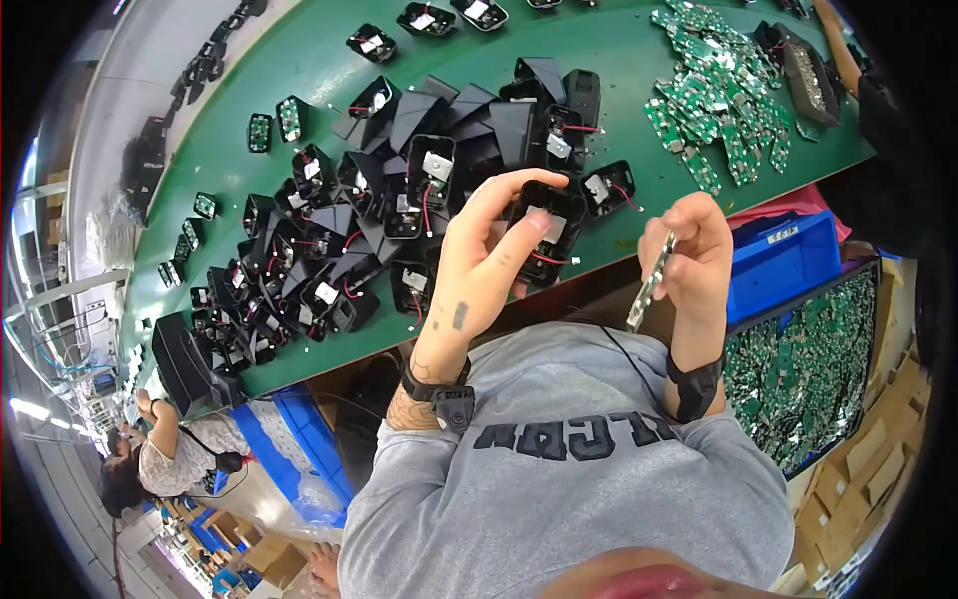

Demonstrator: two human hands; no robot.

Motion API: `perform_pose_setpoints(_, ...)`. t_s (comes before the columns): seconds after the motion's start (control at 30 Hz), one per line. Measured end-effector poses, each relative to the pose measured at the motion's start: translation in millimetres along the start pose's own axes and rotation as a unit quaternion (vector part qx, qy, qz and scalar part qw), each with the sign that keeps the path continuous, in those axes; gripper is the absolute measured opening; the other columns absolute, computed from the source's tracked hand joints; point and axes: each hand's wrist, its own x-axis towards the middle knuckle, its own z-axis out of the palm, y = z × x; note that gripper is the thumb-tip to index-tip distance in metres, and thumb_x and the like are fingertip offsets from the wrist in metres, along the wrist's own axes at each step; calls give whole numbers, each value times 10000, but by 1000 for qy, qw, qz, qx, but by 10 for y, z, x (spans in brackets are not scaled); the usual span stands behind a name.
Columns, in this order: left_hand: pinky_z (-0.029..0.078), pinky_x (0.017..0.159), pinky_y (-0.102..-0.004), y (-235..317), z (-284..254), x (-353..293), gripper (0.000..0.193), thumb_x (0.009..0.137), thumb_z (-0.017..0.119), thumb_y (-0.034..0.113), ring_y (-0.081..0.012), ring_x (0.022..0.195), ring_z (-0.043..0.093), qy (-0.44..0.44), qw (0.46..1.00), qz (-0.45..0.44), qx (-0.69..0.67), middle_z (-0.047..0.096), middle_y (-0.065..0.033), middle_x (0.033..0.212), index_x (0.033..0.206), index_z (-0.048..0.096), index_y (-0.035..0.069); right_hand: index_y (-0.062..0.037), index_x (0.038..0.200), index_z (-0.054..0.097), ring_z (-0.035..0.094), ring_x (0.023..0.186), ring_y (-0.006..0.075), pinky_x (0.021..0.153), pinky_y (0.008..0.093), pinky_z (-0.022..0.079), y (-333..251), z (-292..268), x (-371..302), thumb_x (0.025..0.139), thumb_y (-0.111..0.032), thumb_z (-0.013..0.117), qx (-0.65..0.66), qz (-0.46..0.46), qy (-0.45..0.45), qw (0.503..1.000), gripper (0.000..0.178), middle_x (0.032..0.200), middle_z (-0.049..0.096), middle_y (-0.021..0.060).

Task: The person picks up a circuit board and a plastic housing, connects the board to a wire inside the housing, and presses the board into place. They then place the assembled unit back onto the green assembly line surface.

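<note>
My left hand (487, 248) grips a black plastic housing (564, 205) above the near edge of the green table, its thumb pressed on a pale block inside. A red wire shows at the housing's lower end. Held apart from it, to the right, a small circuit board (653, 284) is pinched edge-on between the thumb and fingers of my right hand (689, 245). Beyond my left hand lies a heap of similar black housings (431, 165), several with pale blocks and red wires.
Loose green circuit boards (723, 95) are piled at the far right of the green table (329, 50), beside a dark bin (806, 75). A blue crate (783, 262) and a large box of boards (803, 369) stand right of me. One person (185, 454) is at lower left; another person's arm (841, 45) reaches in at upper right.
</note>
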Motion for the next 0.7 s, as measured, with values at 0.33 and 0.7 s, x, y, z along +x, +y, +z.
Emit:
perform_pose_setpoints(0.33,359,414,-161,-111,134,-31,269,903,545,93,-3,540,482,-21,1000,8,14,542,-12,953,1166,592,65,21,1085,591,626,631,132,566,218,506,105,152,17,814,68,636,14,80,68,994,279,793,638,78)
perform_pose_setpoints(0.7,411,442,-195,-231,185,6,302,924,511,149,-73,614,538,15,996,39,81,519,-49,1045,1213,553,71,31,1052,607,608,736,118,631,227,502,133,292,18,764,57,692,-165,20,133,977,302,863,625,62)
